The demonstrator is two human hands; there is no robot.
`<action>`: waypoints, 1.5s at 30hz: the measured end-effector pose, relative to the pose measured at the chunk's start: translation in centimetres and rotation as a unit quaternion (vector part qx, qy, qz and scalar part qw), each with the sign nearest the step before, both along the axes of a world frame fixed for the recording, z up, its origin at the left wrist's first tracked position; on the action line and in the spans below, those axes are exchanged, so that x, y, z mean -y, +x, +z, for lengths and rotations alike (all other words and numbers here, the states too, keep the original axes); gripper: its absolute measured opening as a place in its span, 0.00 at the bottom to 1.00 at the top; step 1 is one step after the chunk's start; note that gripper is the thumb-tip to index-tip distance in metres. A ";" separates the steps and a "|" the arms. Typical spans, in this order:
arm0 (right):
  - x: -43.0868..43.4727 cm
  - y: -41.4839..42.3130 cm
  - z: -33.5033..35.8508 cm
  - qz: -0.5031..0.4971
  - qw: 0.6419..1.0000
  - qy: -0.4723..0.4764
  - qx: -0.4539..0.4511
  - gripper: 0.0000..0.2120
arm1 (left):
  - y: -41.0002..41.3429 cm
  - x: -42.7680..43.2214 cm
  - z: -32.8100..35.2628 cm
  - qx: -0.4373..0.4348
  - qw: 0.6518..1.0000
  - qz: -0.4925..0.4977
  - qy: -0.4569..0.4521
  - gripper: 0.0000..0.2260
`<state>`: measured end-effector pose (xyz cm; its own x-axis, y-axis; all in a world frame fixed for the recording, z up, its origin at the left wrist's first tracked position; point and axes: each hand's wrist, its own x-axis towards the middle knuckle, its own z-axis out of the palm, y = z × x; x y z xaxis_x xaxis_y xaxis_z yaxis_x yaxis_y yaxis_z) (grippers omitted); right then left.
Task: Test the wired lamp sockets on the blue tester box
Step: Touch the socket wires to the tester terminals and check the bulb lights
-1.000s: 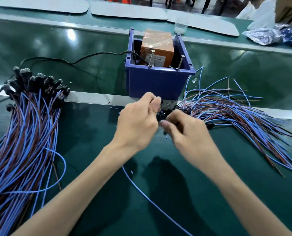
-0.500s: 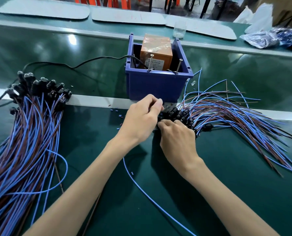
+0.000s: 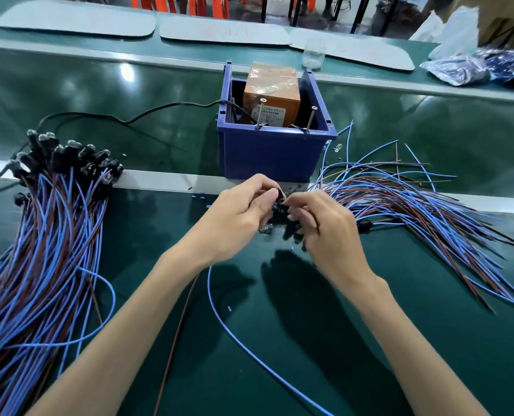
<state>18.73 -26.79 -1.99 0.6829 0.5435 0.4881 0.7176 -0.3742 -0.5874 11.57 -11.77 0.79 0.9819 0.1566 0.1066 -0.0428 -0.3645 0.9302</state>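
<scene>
Now left hand [image 3: 234, 216] and right hand [image 3: 327, 229] pinch black socket [image 3: 277, 196], fingers [image 3: 257, 184] curled; its blue wire [image 3: 249, 354] trails toward viewer.

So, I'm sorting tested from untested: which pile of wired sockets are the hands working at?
The splayed right pile: left hand and right hand pinch sockets at its end. The left pile lies untouched.

Counted: my left hand [image 3: 234, 217] and right hand [image 3: 324, 229], two. One blue tester box [image 3: 269, 154], one orange block [image 3: 272, 91], two upright screws [image 3: 261, 112]. Two heaps of wired sockets [image 3: 45, 235], singles past counting. Three grey mats [image 3: 72, 21], one clear cup [image 3: 314, 54], one black cable [image 3: 159, 111].
</scene>
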 end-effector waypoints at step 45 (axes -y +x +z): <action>2.5 -3.2 8.1 0.018 0.978 0.030 0.207 0.03 | -1.4 1.7 2.9 0.200 0.972 -0.044 0.114 0.08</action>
<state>15.55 -29.33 6.15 0.4002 0.5264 0.7502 0.9110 -0.3178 -0.2629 10.12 -13.50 3.68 0.8631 0.0002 0.5050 -0.4255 -0.5383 0.7274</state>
